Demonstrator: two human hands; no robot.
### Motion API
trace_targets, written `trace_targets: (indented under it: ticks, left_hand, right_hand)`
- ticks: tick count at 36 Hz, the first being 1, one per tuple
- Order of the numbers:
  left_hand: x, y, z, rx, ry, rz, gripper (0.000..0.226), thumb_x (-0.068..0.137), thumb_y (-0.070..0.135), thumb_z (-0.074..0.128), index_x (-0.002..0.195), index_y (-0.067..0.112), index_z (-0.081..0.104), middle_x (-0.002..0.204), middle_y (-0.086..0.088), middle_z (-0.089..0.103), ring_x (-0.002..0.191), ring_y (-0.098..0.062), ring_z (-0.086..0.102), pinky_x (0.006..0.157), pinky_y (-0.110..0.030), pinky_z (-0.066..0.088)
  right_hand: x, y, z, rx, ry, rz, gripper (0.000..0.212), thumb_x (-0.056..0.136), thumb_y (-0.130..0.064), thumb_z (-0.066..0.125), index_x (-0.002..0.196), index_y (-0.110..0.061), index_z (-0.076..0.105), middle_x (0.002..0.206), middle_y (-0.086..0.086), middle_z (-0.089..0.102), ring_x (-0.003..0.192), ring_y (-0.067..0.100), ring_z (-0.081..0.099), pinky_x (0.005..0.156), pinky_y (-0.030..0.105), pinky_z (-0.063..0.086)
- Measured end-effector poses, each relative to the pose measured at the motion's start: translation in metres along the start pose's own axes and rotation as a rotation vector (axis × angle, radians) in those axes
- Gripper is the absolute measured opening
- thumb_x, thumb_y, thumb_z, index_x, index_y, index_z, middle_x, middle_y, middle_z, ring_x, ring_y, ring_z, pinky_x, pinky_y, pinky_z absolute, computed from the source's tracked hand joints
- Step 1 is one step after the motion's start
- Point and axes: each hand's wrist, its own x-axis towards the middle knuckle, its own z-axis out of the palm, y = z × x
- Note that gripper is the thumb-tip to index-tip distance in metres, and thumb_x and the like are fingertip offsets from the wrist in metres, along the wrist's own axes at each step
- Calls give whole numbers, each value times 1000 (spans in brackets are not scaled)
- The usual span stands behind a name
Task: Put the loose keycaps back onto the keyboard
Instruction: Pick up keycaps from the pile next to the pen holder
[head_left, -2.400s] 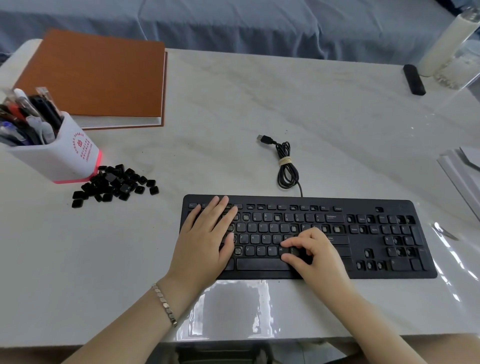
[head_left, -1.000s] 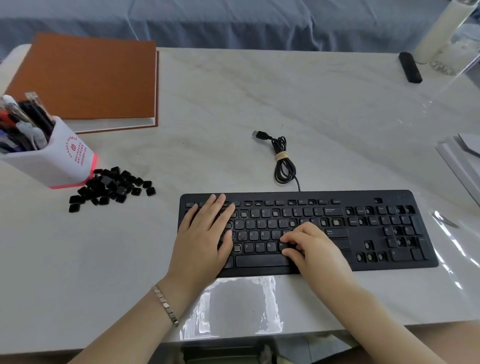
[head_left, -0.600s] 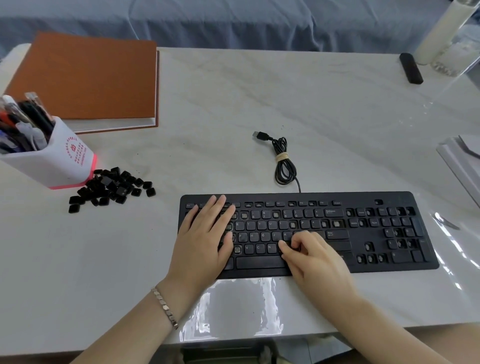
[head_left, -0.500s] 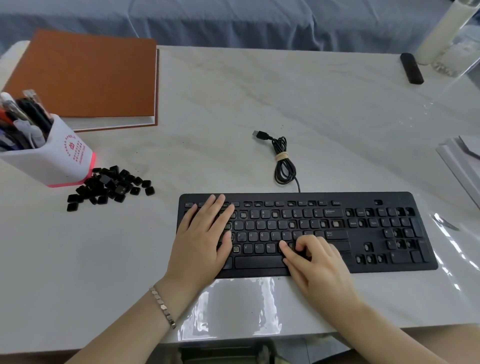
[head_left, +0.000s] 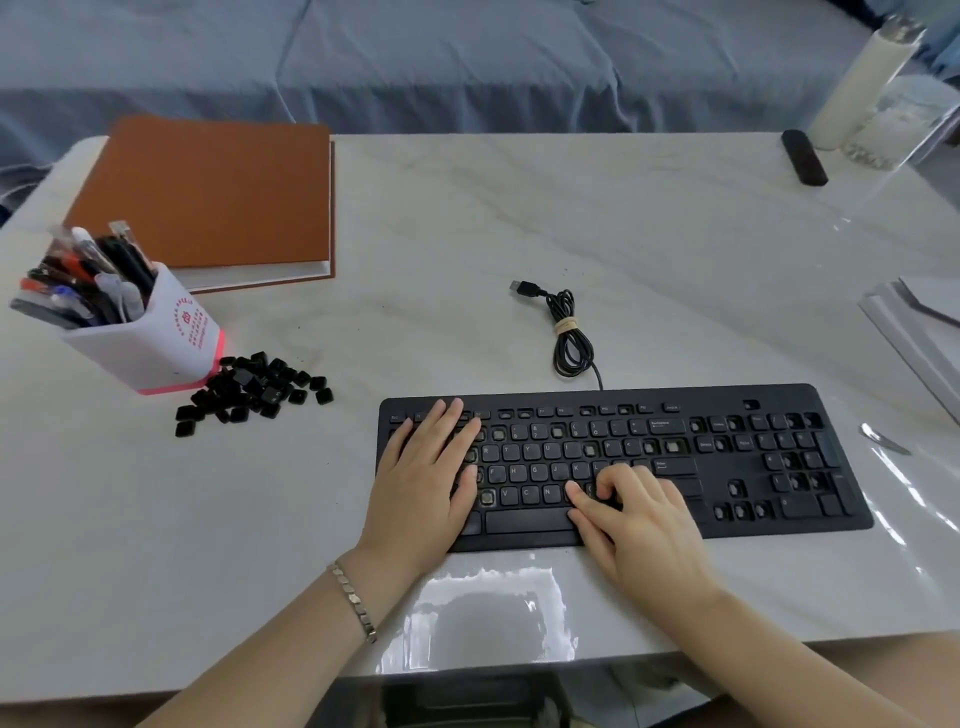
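Loose keycaps (head_left: 253, 391), small glossy black squares, sit in a messy heap on the left side of the white marble-look table (head_left: 649, 249), right up against the pink base of a white square pen holder (head_left: 156, 338), well apart from the keyboard (head_left: 737, 452). The keyboard is a flat matte black full-size one lying close to the near table edge, with quite a few bare sockets showing in the number row, the nav cluster and the numpad. The left hand (head_left: 422, 486) lies flat over its left end, fingers straight and spread a bit, holding nothing. The right hand (head_left: 641, 522) has its fingers bent with the tips down on the bottom letter row, right of the N key; can't tell if there's a cap under them. The bundled USB cable (head_left: 569, 332) sits just behind the keyboard. There's lots of bare tabletop in the middle and back. A brown leather-textured notebook (head_left: 208, 197) lies at the far left corner, and the near edge has a shiny clear film on it.
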Motion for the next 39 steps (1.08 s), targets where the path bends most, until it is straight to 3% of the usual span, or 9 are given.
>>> trace_targets:
  ticks: [4, 6, 9, 14, 18, 24, 27, 33, 39]
  left_hand:
    - [-3, -6, -14, -131, -7, 15, 47, 93, 30, 31, 129, 14, 56, 139, 0, 49, 132, -3, 28, 113, -17, 6]
    - [-9, -15, -25, -132, 41, 9, 44, 92, 25, 35, 124, 11, 60, 133, -2, 55, 124, -5, 37, 110, -15, 12]
    - [-15, -41, -41, -46, 132, -37, 39, 88, 18, 39, 114, 6, 65, 123, -9, 62, 113, -15, 49, 100, -23, 26]
    - [-18, -101, -67, 39, 279, -389, 36, 83, 2, 56, 118, 5, 63, 134, -13, 54, 122, -30, 52, 98, -42, 39]
    - [-22, -138, -85, 128, 186, -526, 44, 86, 15, 60, 130, 11, 55, 140, -8, 48, 127, -29, 43, 98, -47, 39]
    - [-28, -152, -90, 54, 114, -491, 36, 88, 16, 64, 123, 11, 62, 131, -7, 55, 120, -33, 44, 100, -41, 39]
    - [-31, -149, -89, 20, 100, -458, 33, 90, 18, 60, 122, 11, 61, 123, -2, 57, 116, -25, 41, 97, -27, 34]
    - [-36, -146, -86, -4, 77, -403, 23, 95, 22, 52, 114, 11, 62, 111, 0, 58, 105, -17, 46, 79, -14, 29]
    - [-37, -149, -86, -71, 126, -452, 16, 91, 19, 60, 103, 10, 66, 98, 2, 60, 95, -17, 51, 75, -12, 27]
  right_hand:
    - [19, -13, -7, 85, -61, 93, 34, 83, -32, 47, 63, -18, 71, 63, -3, 51, 56, 19, 52, 52, 28, 43]
    - [34, -28, -10, 152, -151, 167, 29, 88, -31, 52, 72, -19, 73, 72, -3, 56, 68, 20, 58, 57, 30, 48]
    - [56, -52, -8, 246, -310, 185, 26, 94, -38, 47, 101, -26, 69, 96, -5, 56, 96, 13, 53, 79, 27, 45]
    - [94, -94, -1, 313, -455, 78, 24, 95, -35, 44, 101, -25, 66, 92, -7, 48, 98, 14, 51, 80, 26, 41]
    - [117, -122, 10, 390, -493, 69, 26, 95, -30, 46, 107, -21, 66, 104, -2, 56, 101, 15, 53, 85, 27, 43]
    - [153, -151, 38, 426, -503, 39, 30, 94, -20, 45, 120, -17, 62, 125, 3, 53, 113, 17, 53, 95, 26, 41]
    - [171, -164, 51, 395, -507, -11, 33, 95, -16, 45, 125, -17, 56, 131, 5, 47, 120, 20, 47, 97, 28, 38]
    - [201, -190, 68, 336, -550, -149, 37, 94, -11, 46, 130, -19, 52, 131, 4, 44, 122, 20, 40, 96, 29, 37]
    - [210, -199, 79, 221, -594, -201, 33, 94, -10, 46, 126, -14, 55, 125, 6, 45, 120, 23, 39, 88, 29, 38]
